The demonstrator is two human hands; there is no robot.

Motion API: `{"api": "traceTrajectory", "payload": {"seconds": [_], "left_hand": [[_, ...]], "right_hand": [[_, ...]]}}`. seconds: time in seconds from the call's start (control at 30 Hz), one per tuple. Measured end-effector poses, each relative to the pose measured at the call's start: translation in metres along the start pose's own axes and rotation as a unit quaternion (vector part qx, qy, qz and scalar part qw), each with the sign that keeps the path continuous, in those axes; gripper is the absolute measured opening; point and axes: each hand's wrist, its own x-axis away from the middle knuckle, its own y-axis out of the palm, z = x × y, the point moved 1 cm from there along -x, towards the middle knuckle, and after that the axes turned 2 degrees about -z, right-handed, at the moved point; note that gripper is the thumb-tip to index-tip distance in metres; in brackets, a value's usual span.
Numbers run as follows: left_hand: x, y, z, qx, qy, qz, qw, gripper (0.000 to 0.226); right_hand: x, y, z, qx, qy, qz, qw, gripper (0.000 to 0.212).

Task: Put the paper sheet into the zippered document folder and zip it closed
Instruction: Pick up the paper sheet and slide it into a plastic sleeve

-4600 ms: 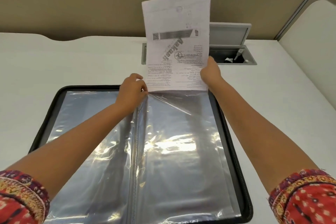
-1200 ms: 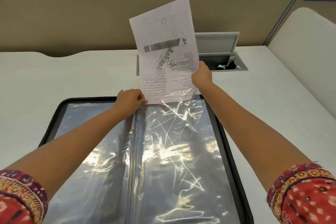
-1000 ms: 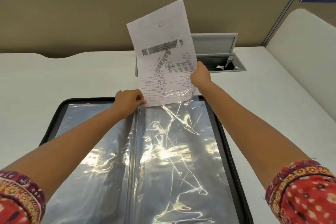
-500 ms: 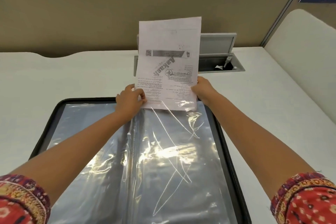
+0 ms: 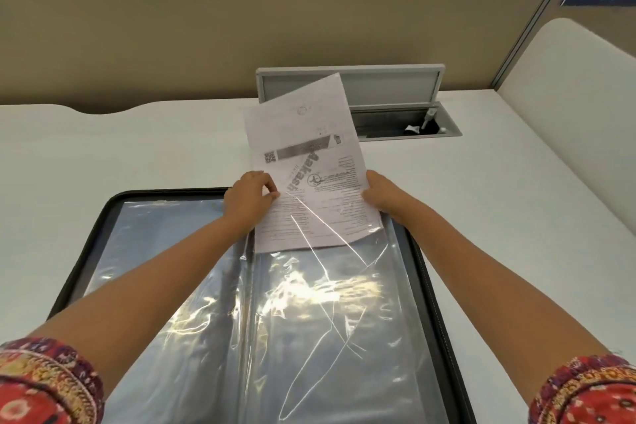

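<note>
Paper sheet (image 5: 306,162) sits partway inside the right clear sleeve (image 5: 330,303) of the open document folder (image 5: 437,313); left hand (image 5: 249,200) and right hand (image 5: 380,194) pinch its side edges.

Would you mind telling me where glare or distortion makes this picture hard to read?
Head view: bright glare streaks across the clear sleeve of the folder, partly washing out the bottom of the sheet held by the left hand and right hand; wide-angle bending curves the desk edges; the sheet's small print is too fine to read.
</note>
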Motion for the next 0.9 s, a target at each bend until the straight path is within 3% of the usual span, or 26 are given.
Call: {"api": "traceTrajectory", "payload": {"seconds": [0.2, 0.43, 0.63, 0.77, 0.9], "left_hand": [[0.002, 0.004, -0.001, 0.055, -0.018, 0.033, 0.998, 0.007], [-0.016, 0.000, -0.016, 0.235, -0.155, 0.038, 0.959, 0.031], [-0.027, 0.008, -0.022, 0.220, -0.188, 0.000, 0.957, 0.032], [-0.034, 0.009, -0.024, 0.274, -0.220, 0.046, 0.935, 0.028], [-0.036, 0.009, -0.024, 0.310, -0.240, 0.068, 0.917, 0.028]], "right_hand": [[-0.007, 0.002, 0.013, -0.032, 0.025, 0.011, 0.999, 0.035], [-0.010, -0.003, 0.015, -0.047, 0.037, 0.029, 0.998, 0.036], [-0.032, -0.013, 0.007, 0.035, 0.045, 0.108, 0.993, 0.041], [-0.046, -0.011, 0.002, 0.122, 0.049, 0.134, 0.982, 0.039], [-0.057, -0.009, -0.012, 0.049, 0.066, 0.109, 0.991, 0.037]]}}
